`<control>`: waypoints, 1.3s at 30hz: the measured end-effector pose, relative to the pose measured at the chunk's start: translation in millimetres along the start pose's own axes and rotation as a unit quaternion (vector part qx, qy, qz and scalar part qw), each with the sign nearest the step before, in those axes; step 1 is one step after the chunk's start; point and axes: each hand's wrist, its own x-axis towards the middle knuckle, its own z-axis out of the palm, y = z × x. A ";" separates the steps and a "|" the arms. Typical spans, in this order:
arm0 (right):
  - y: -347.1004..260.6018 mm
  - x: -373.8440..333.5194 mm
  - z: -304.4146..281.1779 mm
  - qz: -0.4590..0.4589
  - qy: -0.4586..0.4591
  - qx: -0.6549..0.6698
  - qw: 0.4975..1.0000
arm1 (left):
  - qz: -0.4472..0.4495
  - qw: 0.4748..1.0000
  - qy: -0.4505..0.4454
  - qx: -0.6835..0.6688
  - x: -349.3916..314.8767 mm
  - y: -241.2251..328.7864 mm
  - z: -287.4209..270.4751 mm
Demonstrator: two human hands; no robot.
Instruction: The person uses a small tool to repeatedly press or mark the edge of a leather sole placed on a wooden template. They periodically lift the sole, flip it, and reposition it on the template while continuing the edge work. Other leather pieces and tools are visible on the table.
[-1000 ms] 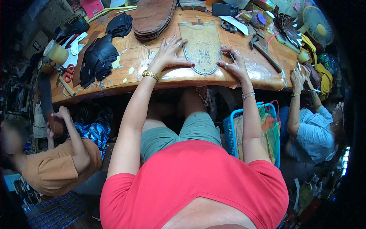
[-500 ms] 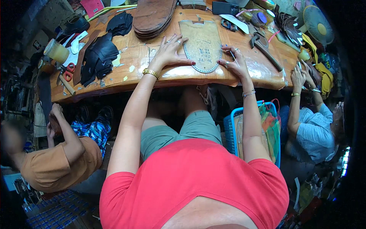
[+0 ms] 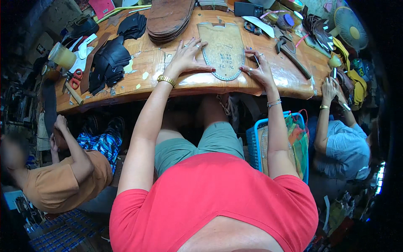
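A tan, round-ended flat pattern piece point(image 3: 222, 40) lies on the wooden table, its rounded end toward me. It has handwriting on it, a pale notched-looking border and a small cutout at the far end. My left hand point(image 3: 189, 55) rests beside its left edge with fingers spread, the thumb tip touching the border near the rounded end. On the right edge, my right hand point(image 3: 261, 69) has its index finger and thumb apart, both tips at the border. I cannot make out whether something slim lies between its fingers.
Stacked brown leather pieces point(image 3: 170, 19) and black cut pieces point(image 3: 107, 65) lie left, with red-handled scissors point(image 3: 75, 78). A hammer point(image 3: 294, 61) lies right. A blue basket point(image 3: 253, 143) stands below the table's edge. One person sits left; another works right.
My hands and the pattern piece stay almost still. The person at right has shifted their hands and head slightly; the person at left has barely moved.
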 end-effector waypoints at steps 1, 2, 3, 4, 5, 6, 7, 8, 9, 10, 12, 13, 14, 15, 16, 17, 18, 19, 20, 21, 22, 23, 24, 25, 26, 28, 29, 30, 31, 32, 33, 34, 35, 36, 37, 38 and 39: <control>2.1 0.5 1.7 -0.016 0.006 0.008 1.000 | -0.002 1.000 -0.004 -0.002 0.8 0.0 -0.6; 4.8 1.0 3.8 -0.033 0.012 0.016 0.999 | -0.004 1.000 -0.007 -0.005 1.1 0.0 -1.2; 10.6 1.1 5.6 -0.031 0.005 0.027 0.999 | -0.004 1.000 -0.010 -0.007 2.6 0.6 -2.2; 17.0 0.9 7.0 -0.029 -0.003 0.038 0.999 | -0.001 1.000 -0.010 -0.006 3.9 1.2 -3.2; 22.9 1.1 7.1 -0.027 -0.011 0.048 0.998 | 0.003 1.000 -0.010 -0.004 5.1 1.8 -4.3; 15.3 0.7 5.0 -0.009 -0.024 0.021 0.999 | 0.003 1.000 -0.010 -0.002 4.8 4.6 -8.0; 15.6 1.8 5.2 -0.012 -0.025 0.030 0.999 | 0.001 1.000 -0.028 0.008 6.9 6.6 -12.6; 16.1 3.1 5.3 -0.014 -0.026 0.038 0.999 | -0.001 0.999 -0.045 0.018 11.1 8.1 -18.1; 16.2 4.0 4.8 -0.017 -0.027 0.045 0.998 | -0.002 0.998 -0.062 0.028 13.8 11.4 -23.3; 17.0 4.7 4.5 -0.027 -0.024 0.045 0.998 | -0.006 0.997 -0.069 0.035 16.8 12.3 -23.5; 17.6 6.4 4.0 -0.048 -0.018 0.046 0.998 | -0.012 0.995 -0.082 0.049 26.9 12.7 -22.2; 16.3 7.7 3.6 -0.047 -0.016 0.034 0.998 | -0.013 0.996 -0.076 0.043 31.8 12.7 -20.7; 14.1 9.1 3.2 -0.044 -0.013 0.022 0.999 | -0.014 0.997 -0.070 0.036 36.8 12.9 -18.4; 10.7 11.7 3.0 -0.043 -0.011 0.011 0.999 | -0.016 0.997 -0.064 0.030 40.9 13.2 -16.7; 7.8 15.0 2.8 -0.037 -0.016 0.002 0.999 | 0.014 0.999 -0.012 0.034 42.9 13.9 -14.1; 4.8 18.6 2.7 -0.031 -0.021 -0.007 0.999 | -0.011 0.997 -0.063 0.038 50.7 12.2 -14.6; 2.4 20.7 2.0 -0.022 -0.026 -0.018 0.999 | -0.035 0.992 -0.114 0.040 59.8 18.8 -24.8; -0.6 23.6 2.4 -0.010 -0.026 -0.047 0.999 | -0.059 0.984 -0.165 0.042 66.6 21.5 -30.1; -3.4 27.3 3.6 0.002 -0.026 -0.076 0.997 | -0.041 0.988 -0.144 0.037 70.8 17.0 -25.4; -5.1 30.7 4.6 0.013 -0.027 -0.104 0.994 | -0.024 0.992 -0.122 0.032 72.8 13.5 -22.3; -3.5 35.4 6.1 -0.010 -0.022 -0.092 0.995 | -0.007 0.994 -0.101 0.028 74.3 9.5 -19.1; -0.1 42.7 8.4 -0.033 -0.018 -0.079 0.996 | -0.008 0.994 -0.103 0.033 75.9 5.6 -15.7; 4.1 50.3 8.5 -0.054 -0.012 -0.067 0.996 | -0.006 0.994 -0.106 0.038 78.9 7.3 -15.9; 7.9 59.4 7.6 -0.052 -0.021 -0.082 0.995 | -0.004 0.993 -0.109 0.043 81.9 9.1 -16.1; 11.9 70.2 5.6 -0.050 -0.031 -0.096 0.994 | -0.011 0.990 -0.134 0.048 86.5 10.5 -16.8; 17.3 95.8 1.9 -0.023 -0.077 -0.076 0.994 | -0.028 0.981 -0.183 0.060 93.6 17.6 -27.3; 20.0 108.3 4.6 -0.021 -0.057 -0.051 0.997 | -0.031 0.982 -0.182 0.047 96.4 13.4 -22.5; 21.4 121.8 7.9 -0.020 -0.039 -0.027 0.999 | -0.036 0.983 -0.179 0.033 98.7 5.4 -14.0; 24.8 134.4 11.3 -0.018 -0.021 -0.002 1.000 | -0.039 0.983 -0.177 0.018 99.8 2.9 -12.2; 30.9 146.8 17.0 -0.032 -0.016 0.051 0.998 | -0.040 0.974 -0.221 0.005 103.1 -1.3 -12.5; 38.0 158.1 24.2 -0.023 0.001 0.082 0.996 | -0.028 0.977 -0.210 0.003 103.9 -1.2 -13.2; 44.5 168.0 31.1 -0.013 0.019 0.113 0.993 | -0.016 0.980 -0.199 0.001 102.8 0.4 -13.5; 50.9 177.1 38.5 -0.002 0.037 0.144 0.989 | -0.002 0.982 -0.188 -0.001 102.5 1.8 -13.6; 62.9 183.7 45.9 0.004 0.043 0.147 0.988 | 0.017 0.988 -0.154 0.013 102.1 -0.8 -7.5; 79.2 189.9 49.3 0.041 0.028 0.182 0.982 | 0.010 0.986 -0.167 0.020 104.2 -0.2 -6.7; 97.5 195.4 49.3 0.078 0.015 0.214 0.973 | 0.006 0.983 -0.180 0.026 107.1 1.7 -6.6; 106.8 199.5 50.6 0.115 0.001 0.248 0.962 | -0.001 0.981 -0.193 0.033 108.5 2.4 -6.5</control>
